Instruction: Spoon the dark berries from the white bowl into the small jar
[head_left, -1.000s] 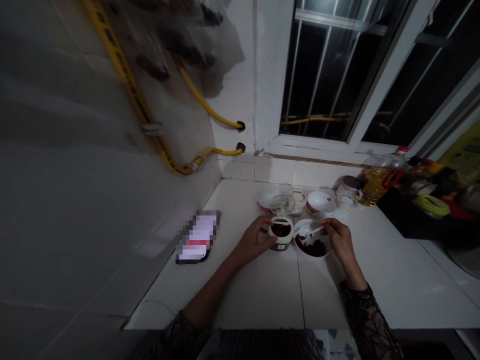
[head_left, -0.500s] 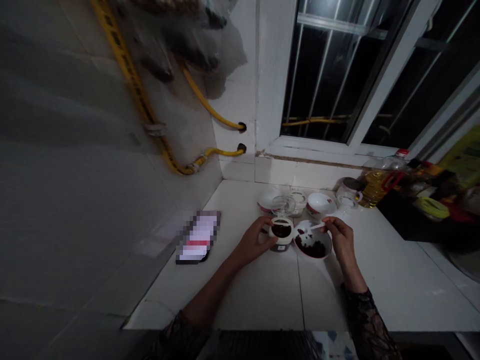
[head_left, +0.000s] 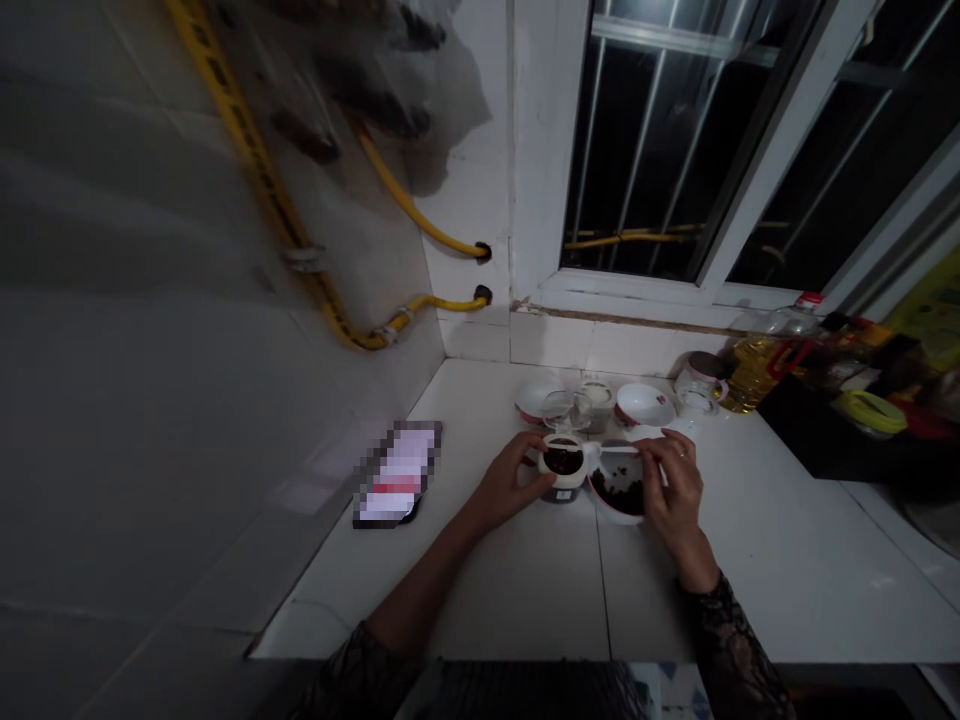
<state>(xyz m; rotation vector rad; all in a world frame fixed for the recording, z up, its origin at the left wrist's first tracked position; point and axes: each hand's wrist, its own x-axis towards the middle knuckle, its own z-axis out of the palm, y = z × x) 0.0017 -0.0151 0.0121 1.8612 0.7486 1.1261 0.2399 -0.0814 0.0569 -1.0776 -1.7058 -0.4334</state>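
Observation:
My left hand [head_left: 517, 478] is wrapped round the side of a small jar [head_left: 561, 482] with a white rim and its clear lid [head_left: 568, 408] flipped back. Dark, crumbly food shows inside the jar. A small white spoon [head_left: 616, 450] is pinched in my right hand [head_left: 675, 490], its bowl end at the jar's right rim. Below that hand stands a white bowl [head_left: 611, 512] with a pinkish rim, holding more of the dark food. My right hand hides the bowl's right side.
Behind the jar are another lidded jar [head_left: 598, 400], two bowls, one of them a white bowl [head_left: 645, 404], and a cup [head_left: 699, 376]. An oil bottle [head_left: 750, 370] stands beside a dark box [head_left: 802, 430] of condiments. A phone [head_left: 397, 475] lies at the left, near the wall.
My right hand has moved the spoon left, from over the bowl to the jar's rim. My left hand keeps the jar in the same place.

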